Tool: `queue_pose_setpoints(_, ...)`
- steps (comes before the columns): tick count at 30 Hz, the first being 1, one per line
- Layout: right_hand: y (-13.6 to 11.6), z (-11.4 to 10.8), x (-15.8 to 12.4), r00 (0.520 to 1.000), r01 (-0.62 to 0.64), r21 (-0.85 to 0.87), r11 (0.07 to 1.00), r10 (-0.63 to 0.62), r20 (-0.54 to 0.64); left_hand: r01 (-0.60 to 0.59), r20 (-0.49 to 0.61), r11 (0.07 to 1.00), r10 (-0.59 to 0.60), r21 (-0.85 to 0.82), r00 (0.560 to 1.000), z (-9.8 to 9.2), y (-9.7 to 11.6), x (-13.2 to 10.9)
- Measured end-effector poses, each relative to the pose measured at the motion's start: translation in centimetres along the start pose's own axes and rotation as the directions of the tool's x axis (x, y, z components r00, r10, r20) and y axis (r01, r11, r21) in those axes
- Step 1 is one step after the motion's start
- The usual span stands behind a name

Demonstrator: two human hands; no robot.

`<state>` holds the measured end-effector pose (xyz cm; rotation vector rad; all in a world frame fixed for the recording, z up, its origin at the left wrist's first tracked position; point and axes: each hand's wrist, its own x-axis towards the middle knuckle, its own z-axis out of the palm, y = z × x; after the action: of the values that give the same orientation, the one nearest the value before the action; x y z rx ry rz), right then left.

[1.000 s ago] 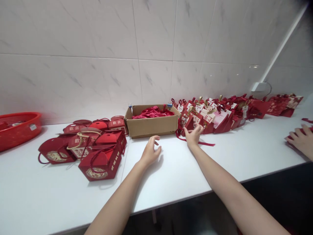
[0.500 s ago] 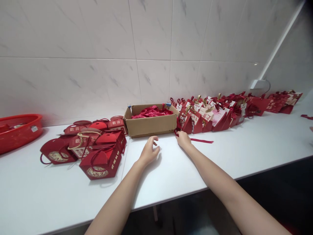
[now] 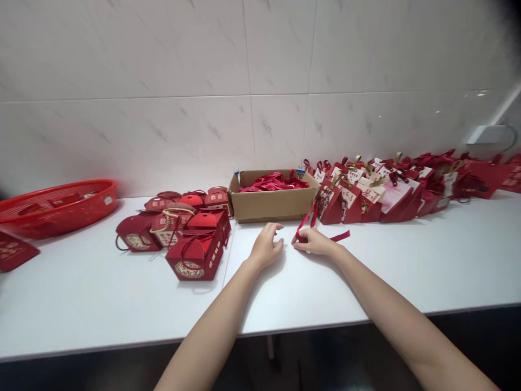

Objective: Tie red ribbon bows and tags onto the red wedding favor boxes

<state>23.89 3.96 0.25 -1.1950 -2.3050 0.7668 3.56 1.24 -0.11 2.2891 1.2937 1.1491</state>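
A dark red ribbon [image 3: 312,215] is pinched in the fingers of my right hand [image 3: 315,242], just above the white tabletop. One stretch of it rises toward the right end of the cardboard box, and a loose end sticks out past the wrist on the right. My left hand [image 3: 266,247] rests close by with its fingers curved and apart, holding nothing. Behind both hands stands the open cardboard box [image 3: 272,207], heaped with crimson ribbons [image 3: 274,182]. Blue clips sit at its upper corners.
Red gift boxes [image 3: 197,255] with cord handles cluster on the left. Further left is a red plastic basket [image 3: 81,209], with a red packet [image 3: 15,251] before it. Rows of small red gift bags [image 3: 350,201] line the wall on the right. The white table's [image 3: 134,309] front edge runs below my forearms.
My right hand has drawn the ribbon away from the box's corner, toward me and my left hand. The whole view has swung left, bringing more of the basket and the red packet into sight.
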Motion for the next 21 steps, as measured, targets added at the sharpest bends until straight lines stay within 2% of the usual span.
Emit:
queue_pose_setpoints(4, -2.9, 2.9, 0.1, 0.987, 0.147, 0.038, 0.988, -0.149, 0.061, 0.085, -0.029, 0.99, -0.088, -0.11, 0.996, 0.0, 0.4, 0.2)
queue_pose_setpoints(8, -4.5, 4.8, -0.4, 0.942, 0.3, 0.111, 0.948, -0.312, 0.122, 0.171, 0.125, 0.954, -0.144, -0.245, 0.982, -0.1, 0.9, 0.3)
queue_pose_setpoints(10, -4.8, 5.2, -0.6, 0.932, 0.321, 0.147, 0.936, -0.339, 0.126, 0.2, 0.237, 0.939, -0.134, -0.281, 0.962, -0.2, 1.1, 0.3)
queue_pose_setpoints(12, -4.9, 5.3, -0.7, 0.935, 0.312, 0.169, 0.935, -0.334, 0.119, 0.245, 0.33, 0.909, -0.13, -0.338, 0.935, -0.4, 1.3, 0.3)
queue_pose_setpoints(14, -4.9, 5.1, -0.6, 0.942, 0.296, 0.186, 0.937, -0.319, 0.105, 0.281, 0.358, 0.87, -0.132, -0.405, 0.924, -0.6, 1.4, 0.4)
queue_pose_setpoints(18, -4.8, 4.4, -0.4, 0.981, 0.181, 0.258, 0.949, -0.192, 0.018, 0.326, 0.292, 0.812, -0.201, -0.484, 0.935, -1.0, 1.2, 0.7)
queue_pose_setpoints(21, -4.4, 3.8, 0.0, 0.998, 0.052, 0.49, 0.87, -0.032, -0.049, 0.347, 0.228, 0.79, -0.266, -0.505, 0.937, -1.2, 0.8, 0.9)
